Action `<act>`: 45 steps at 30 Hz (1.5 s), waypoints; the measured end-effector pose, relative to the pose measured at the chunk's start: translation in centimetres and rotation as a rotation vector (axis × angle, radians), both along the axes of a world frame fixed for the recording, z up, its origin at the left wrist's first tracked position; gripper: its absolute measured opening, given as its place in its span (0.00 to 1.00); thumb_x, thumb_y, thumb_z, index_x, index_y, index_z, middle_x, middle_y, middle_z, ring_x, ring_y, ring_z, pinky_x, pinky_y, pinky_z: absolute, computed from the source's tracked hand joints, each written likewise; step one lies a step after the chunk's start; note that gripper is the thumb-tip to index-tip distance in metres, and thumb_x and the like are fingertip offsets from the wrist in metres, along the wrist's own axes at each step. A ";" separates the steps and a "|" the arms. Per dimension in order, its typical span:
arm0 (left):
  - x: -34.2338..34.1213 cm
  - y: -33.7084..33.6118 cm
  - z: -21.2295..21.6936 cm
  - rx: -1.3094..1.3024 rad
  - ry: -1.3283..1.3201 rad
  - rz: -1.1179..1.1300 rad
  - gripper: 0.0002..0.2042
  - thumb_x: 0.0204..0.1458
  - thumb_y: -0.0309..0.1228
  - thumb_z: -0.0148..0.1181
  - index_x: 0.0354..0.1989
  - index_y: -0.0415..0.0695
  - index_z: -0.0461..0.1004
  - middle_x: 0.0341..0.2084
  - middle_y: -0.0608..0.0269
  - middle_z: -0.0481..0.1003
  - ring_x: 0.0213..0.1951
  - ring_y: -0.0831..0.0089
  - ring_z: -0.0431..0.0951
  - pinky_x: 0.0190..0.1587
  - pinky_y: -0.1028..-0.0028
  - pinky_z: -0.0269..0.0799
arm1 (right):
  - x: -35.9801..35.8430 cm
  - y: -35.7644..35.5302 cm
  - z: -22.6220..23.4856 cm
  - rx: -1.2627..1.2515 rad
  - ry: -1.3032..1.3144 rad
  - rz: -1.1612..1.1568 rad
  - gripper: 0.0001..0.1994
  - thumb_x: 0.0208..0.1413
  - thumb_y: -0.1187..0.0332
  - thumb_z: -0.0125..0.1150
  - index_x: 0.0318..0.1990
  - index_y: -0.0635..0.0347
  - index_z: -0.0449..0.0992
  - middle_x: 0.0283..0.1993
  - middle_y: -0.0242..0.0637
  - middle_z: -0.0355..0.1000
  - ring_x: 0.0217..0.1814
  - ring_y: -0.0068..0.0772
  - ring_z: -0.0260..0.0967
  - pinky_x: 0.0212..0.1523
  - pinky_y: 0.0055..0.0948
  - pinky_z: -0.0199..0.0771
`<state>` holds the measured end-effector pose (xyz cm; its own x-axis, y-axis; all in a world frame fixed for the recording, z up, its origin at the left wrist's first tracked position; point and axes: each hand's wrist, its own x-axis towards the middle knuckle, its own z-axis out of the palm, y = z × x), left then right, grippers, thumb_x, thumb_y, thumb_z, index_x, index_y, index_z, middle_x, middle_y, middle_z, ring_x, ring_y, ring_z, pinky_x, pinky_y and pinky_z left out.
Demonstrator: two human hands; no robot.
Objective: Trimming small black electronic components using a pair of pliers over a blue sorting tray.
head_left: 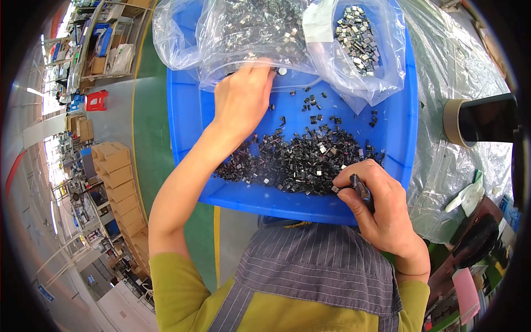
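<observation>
A shallow blue tray [185,127] lies before me, with a heap of small black parts [310,160], some with silvery faces, across its near half. My left hand [242,102] reaches to the lower edge of a clear plastic bag [254,33] of similar parts at the far side. Its fingers are curled and their tips are hidden; a small pale round piece [282,71] shows beside them. At the tray's near right edge, my right hand [379,199] is closed around a dark elongated piece [360,186]. A small black part [336,189] shows by its thumb and forefinger.
Another clear bag [390,72] of silvery-faced parts stands at the tray's far right. Plastic sheeting [437,61] covers the surface on the right, with a tape roll [454,123], a dark screen-like device [489,117] and a white glove [470,198]. Cardboard boxes [119,188] stand at left.
</observation>
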<state>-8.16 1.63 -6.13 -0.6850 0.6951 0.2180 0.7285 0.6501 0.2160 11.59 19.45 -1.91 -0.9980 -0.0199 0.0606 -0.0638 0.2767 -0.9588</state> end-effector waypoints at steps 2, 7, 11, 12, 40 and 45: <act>-0.4 0.3 -0.9 -0.129 0.038 0.054 0.05 0.53 0.27 0.57 0.37 0.44 0.73 0.29 0.53 0.76 0.29 0.54 0.77 0.29 0.63 0.72 | 0.0 0.0 0.0 0.024 0.013 -0.011 0.13 0.44 0.82 0.64 0.38 0.63 0.69 0.32 0.40 0.66 0.32 0.43 0.66 0.33 0.35 0.67; -0.2 0.7 -0.8 -0.125 -0.033 0.094 0.07 0.49 0.26 0.56 0.36 0.40 0.67 0.29 0.48 0.73 0.30 0.50 0.77 0.30 0.56 0.73 | 0.0 0.0 -0.1 0.007 0.015 -0.003 0.15 0.42 0.83 0.64 0.39 0.63 0.68 0.32 0.40 0.67 0.33 0.44 0.67 0.35 0.35 0.68; 1.0 -0.3 -0.3 -0.047 0.026 0.079 0.09 0.48 0.26 0.58 0.36 0.41 0.66 0.28 0.51 0.73 0.27 0.50 0.76 0.29 0.56 0.72 | 0.0 0.0 -0.1 -0.008 -0.002 0.010 0.17 0.40 0.84 0.63 0.39 0.63 0.68 0.33 0.41 0.67 0.36 0.45 0.68 0.36 0.36 0.68; 1.3 -0.4 0.2 -0.041 0.022 0.076 0.09 0.48 0.26 0.58 0.36 0.41 0.66 0.28 0.51 0.73 0.27 0.50 0.76 0.29 0.56 0.72 | 0.0 0.0 0.0 -0.012 0.004 0.006 0.17 0.40 0.84 0.63 0.39 0.63 0.68 0.33 0.41 0.67 0.36 0.45 0.68 0.36 0.36 0.68; 7.4 -0.7 5.3 0.557 -0.816 -0.247 0.17 0.53 0.18 0.55 0.52 0.35 0.63 0.25 0.61 0.77 0.22 0.79 0.76 0.24 0.82 0.69 | -2.5 -1.5 0.2 0.241 -0.274 0.035 0.12 0.50 0.76 0.62 0.41 0.62 0.66 0.35 0.42 0.66 0.38 0.48 0.64 0.39 0.38 0.64; 7.8 -0.5 4.4 0.547 -0.676 -0.297 0.19 0.48 0.16 0.58 0.50 0.33 0.65 0.25 0.56 0.77 0.21 0.71 0.78 0.21 0.77 0.70 | -2.6 -1.4 0.2 0.234 -0.310 0.023 0.14 0.50 0.76 0.62 0.43 0.63 0.67 0.37 0.43 0.66 0.39 0.48 0.64 0.40 0.38 0.65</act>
